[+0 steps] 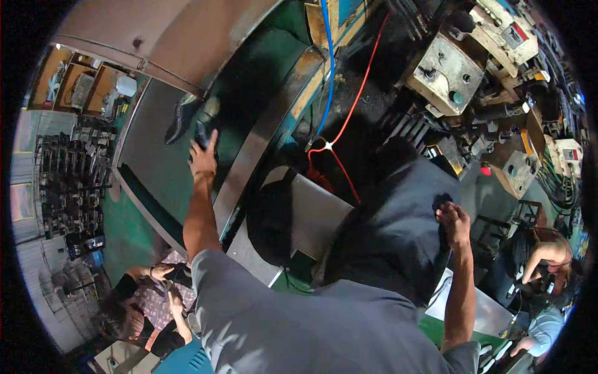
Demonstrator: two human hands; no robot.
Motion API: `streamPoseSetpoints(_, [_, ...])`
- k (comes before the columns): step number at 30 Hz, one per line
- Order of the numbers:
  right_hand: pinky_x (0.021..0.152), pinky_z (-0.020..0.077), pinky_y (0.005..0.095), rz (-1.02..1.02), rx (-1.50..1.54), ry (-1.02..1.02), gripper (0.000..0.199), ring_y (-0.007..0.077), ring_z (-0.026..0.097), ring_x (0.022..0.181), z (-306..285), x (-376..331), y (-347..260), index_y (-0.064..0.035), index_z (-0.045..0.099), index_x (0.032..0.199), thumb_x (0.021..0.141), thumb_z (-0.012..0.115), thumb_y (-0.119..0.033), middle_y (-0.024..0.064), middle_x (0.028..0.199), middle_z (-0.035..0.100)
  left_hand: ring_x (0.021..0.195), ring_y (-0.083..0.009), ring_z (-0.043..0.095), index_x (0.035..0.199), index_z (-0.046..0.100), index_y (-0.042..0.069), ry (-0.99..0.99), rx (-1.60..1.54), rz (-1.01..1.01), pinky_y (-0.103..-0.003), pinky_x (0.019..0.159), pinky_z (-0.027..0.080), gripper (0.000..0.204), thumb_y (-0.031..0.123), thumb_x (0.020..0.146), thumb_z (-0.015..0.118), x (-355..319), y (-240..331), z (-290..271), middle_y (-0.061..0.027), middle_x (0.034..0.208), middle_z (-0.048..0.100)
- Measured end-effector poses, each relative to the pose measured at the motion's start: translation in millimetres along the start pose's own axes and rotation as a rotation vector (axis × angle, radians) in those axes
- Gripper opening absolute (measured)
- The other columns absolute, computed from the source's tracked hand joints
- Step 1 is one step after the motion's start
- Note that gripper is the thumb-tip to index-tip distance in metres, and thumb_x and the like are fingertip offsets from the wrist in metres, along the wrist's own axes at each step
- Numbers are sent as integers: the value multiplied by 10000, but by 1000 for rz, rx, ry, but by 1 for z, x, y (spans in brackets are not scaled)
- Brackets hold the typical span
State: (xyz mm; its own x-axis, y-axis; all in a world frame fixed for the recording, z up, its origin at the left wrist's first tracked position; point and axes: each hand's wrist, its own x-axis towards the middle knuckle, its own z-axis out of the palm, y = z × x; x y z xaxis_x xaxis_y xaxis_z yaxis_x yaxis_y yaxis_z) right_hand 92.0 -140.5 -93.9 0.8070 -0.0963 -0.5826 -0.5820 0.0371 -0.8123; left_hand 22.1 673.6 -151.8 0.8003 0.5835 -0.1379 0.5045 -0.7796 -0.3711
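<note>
a: where was the left hand (202,159)?
b: its grip clasped a dark shoe (202,132) on the conveyor belt (156,162), another shoe (180,118) just left.
a: the right hand (453,219)?
b: curled on dark cloth (405,212).

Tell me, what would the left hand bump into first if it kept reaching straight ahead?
Probably the dark shoe on the green conveyor belt. The left hand points up the belt toward it, though depth is unclear.
</note>
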Motion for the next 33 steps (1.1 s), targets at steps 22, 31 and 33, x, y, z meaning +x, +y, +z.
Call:
streamPoseSetpoints(22, [955,650,404,-160,-108,232,380,306,784,1072,-67,-79,13,106,628,1363,1135,566,-192,211,1261,738,1083,-312,758,1204,755,-1,321,-1008,893,-409,1042,579,285,-11,985,574,23,333,-69,-171,1168,792])
streamPoseSetpoints(31, [906,624,391,170,-518,970,409,260,801,1015,-245,-288,238,7,743,1287,975,675,-247,186,1093,815,1141,-253,746,1358,687,-29,-668,-1515,1444,-388,1043,583,338,-27,1112,455,-317,599,-263,-175,1223,769])
streamPoseSetpoints(33, [957,608,434,396,-547,1195,389,335,780,1068,-263,-376,310,-55,775,1255,935,693,-262,208,1127,800,1123,-241,743,1347,693,-25,-741,-1336,1626,-385,1022,590,329,-32,1106,470,-372,613,-255,-156,1211,772])
